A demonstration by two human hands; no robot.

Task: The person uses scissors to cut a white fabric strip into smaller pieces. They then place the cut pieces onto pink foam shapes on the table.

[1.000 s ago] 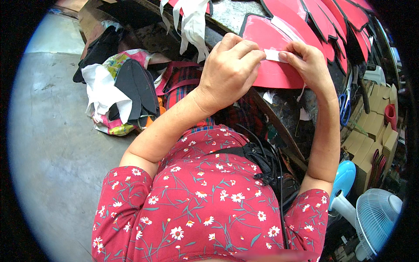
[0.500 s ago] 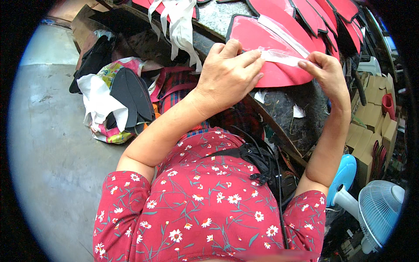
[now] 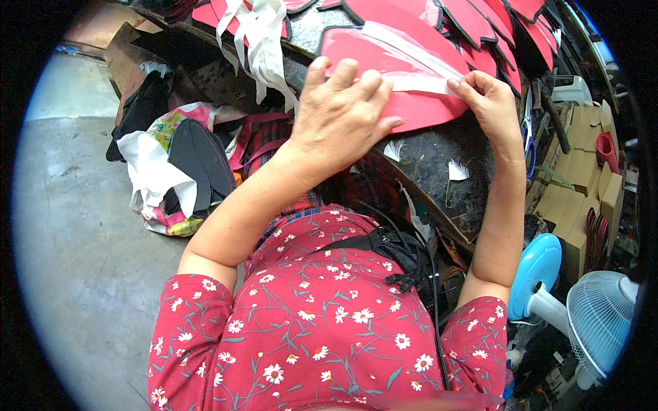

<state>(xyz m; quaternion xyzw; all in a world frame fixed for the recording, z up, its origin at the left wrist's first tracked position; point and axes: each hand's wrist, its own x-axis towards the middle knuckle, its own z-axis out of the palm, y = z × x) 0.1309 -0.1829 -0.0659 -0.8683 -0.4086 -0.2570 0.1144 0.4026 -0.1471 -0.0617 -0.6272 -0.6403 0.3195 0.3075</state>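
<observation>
A pink-red rounded panel (image 3: 419, 116) with dark edging lies on the dark bench, white glue smears on its face. Across it runs a white strip (image 3: 421, 84), pulled fairly straight. Its right end is pinched between the thumb and fingers of my right hand (image 3: 491, 108), at the panel's right side. My left hand (image 3: 337, 113) rests over the panel's left part with fingers spread, covering the strip's other end. A second white strip (image 3: 401, 46) lies slantwise on the panel just beyond.
More pink-red panels (image 3: 473, 24) overlap at the back right. White strips (image 3: 264, 51) hang over the bench edge at left. Blue-handled scissors (image 3: 528, 140) lie right of my right hand. A blue-and-white fan (image 3: 603, 322) stands lower right. Black oval pieces (image 3: 199, 164) sit at left.
My left fingers have spread from a closer grouping near the strip and now lie flatter over it. My right hand keeps its pinch on the strip's end. The whole view has shifted slightly.
</observation>
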